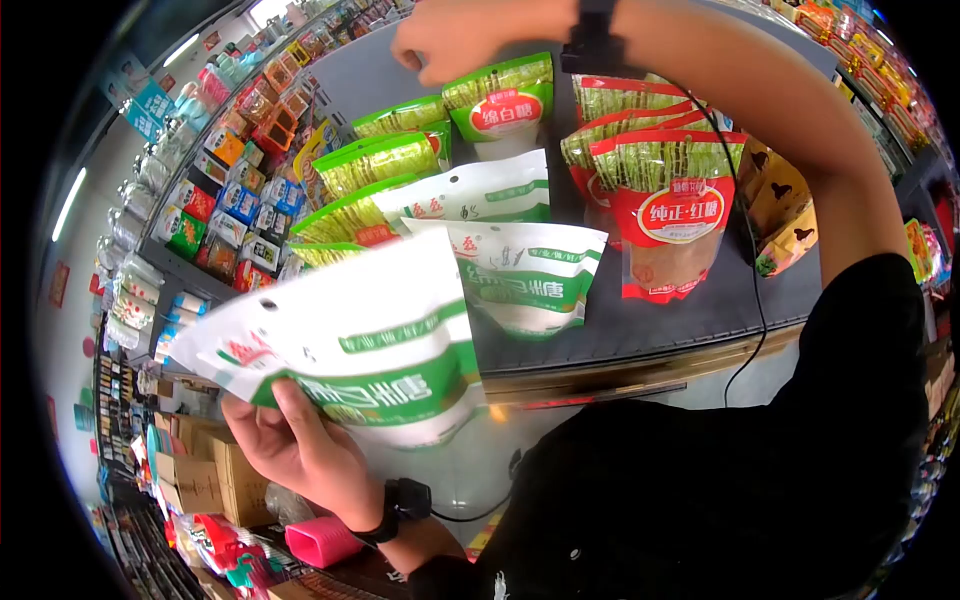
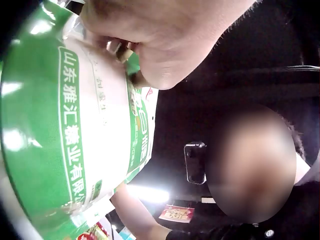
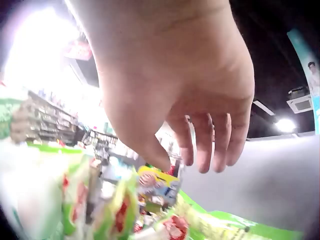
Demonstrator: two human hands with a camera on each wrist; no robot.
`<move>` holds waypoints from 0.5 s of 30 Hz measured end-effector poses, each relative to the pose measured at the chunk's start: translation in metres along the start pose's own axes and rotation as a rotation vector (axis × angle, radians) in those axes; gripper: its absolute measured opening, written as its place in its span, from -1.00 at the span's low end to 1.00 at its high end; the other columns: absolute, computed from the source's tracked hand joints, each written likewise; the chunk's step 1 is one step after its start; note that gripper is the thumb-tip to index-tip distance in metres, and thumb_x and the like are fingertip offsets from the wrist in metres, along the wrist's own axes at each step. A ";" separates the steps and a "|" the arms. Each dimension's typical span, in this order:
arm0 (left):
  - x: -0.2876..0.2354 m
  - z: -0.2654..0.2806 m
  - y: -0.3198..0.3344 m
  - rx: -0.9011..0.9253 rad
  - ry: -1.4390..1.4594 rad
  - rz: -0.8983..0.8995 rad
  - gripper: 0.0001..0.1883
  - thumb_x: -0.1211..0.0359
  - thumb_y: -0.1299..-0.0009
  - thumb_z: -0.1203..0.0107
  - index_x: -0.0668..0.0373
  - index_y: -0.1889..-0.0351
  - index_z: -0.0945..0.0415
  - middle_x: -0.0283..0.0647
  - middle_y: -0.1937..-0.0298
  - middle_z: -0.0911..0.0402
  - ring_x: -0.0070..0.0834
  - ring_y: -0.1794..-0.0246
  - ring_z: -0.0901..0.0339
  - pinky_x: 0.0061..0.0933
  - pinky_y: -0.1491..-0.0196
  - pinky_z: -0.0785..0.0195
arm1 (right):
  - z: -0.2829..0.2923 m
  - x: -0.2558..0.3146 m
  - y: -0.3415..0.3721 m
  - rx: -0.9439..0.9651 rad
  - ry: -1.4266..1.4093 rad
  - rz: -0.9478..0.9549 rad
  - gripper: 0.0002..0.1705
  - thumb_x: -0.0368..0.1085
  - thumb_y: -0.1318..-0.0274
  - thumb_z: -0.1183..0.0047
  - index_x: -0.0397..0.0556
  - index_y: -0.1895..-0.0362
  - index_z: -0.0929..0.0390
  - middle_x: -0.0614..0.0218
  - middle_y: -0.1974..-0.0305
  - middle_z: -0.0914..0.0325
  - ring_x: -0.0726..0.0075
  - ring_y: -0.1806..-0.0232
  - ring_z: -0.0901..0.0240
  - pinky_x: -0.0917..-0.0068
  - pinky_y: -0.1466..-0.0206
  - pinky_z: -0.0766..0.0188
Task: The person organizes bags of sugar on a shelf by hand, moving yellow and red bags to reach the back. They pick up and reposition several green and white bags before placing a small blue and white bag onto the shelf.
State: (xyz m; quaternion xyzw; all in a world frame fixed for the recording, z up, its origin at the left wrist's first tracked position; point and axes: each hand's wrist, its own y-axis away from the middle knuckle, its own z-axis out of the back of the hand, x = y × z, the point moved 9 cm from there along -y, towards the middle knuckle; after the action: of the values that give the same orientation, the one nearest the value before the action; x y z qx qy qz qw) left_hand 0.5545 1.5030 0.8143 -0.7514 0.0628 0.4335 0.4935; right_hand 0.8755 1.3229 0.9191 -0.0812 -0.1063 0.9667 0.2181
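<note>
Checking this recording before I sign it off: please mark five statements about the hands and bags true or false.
1. The left hand holds a white bag. True.
2. The right hand grips a red bag. False: it holds nothing, its fingers hanging loosely.
3. In the head view, the red bags are right of the green bags. True.
4. The held bag's wide printed band is blue. False: it is green.
5. No other white bag is in view. False: at least two more white bags stand on the shelf.
</note>
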 end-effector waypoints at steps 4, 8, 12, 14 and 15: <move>-0.016 -0.028 -0.011 -0.135 0.000 0.010 -0.78 0.45 -0.67 -0.10 0.31 -0.18 -0.43 -0.40 0.22 -0.66 -0.84 0.33 -0.46 -0.76 0.37 -0.20 | 0.035 0.045 0.034 0.168 -0.379 -0.147 -0.45 -0.13 -0.14 -0.33 -0.18 -0.16 -0.66 -0.08 -0.03 -0.72 -0.08 -0.02 -0.71 0.13 -0.04 -0.64; -0.024 -0.042 -0.021 -0.025 -0.015 -0.084 -0.74 0.45 -0.67 -0.10 0.36 -0.22 -0.43 -0.25 0.19 -0.71 -0.78 0.22 -0.56 -0.82 0.36 -0.25 | 0.085 0.123 0.107 0.190 -0.910 0.414 -0.07 0.07 -0.25 -0.30 -0.16 -0.55 -0.32 -0.09 -0.46 -0.42 -0.02 -0.38 -0.48 0.17 -0.33 -0.53; -0.037 -0.063 -0.003 -0.139 0.028 -0.135 -0.67 0.49 -0.63 -0.13 0.40 -0.29 -0.43 -0.01 0.12 -0.75 -0.59 0.10 -0.69 -0.71 0.24 -0.45 | 0.063 0.160 0.152 0.069 -1.340 0.373 -0.23 -0.24 -0.33 -0.31 -0.20 -0.52 -0.31 0.08 -0.45 -0.42 0.25 -0.48 -0.32 0.27 -0.49 -0.37; -0.029 -0.069 0.010 -0.113 0.114 -0.109 -0.65 0.50 -0.60 -0.15 0.38 -0.30 -0.40 0.07 0.06 -0.76 -0.47 0.08 -0.72 -0.54 0.13 -0.58 | 0.048 0.167 0.181 0.013 -1.146 -0.037 -0.26 -0.31 -0.11 -0.50 -0.20 -0.35 -0.49 0.10 -0.26 -0.60 0.31 -0.22 -0.57 0.30 -0.25 -0.56; -0.025 -0.074 0.018 -0.029 0.130 -0.074 -0.64 0.50 -0.60 -0.15 0.37 -0.30 -0.39 0.08 0.03 -0.76 -0.45 0.05 -0.72 -0.49 0.06 -0.60 | 0.039 0.165 0.193 0.003 -1.015 -0.126 -0.31 -0.33 -0.10 -0.51 -0.21 -0.30 -0.52 0.13 -0.18 -0.65 0.32 -0.15 -0.61 0.33 -0.19 -0.57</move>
State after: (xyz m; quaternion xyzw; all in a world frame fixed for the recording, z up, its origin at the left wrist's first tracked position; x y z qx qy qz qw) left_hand 0.5730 1.4269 0.8303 -0.7870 0.0606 0.3659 0.4930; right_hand 0.6422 1.2189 0.8921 0.4054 -0.2021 0.8695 0.1971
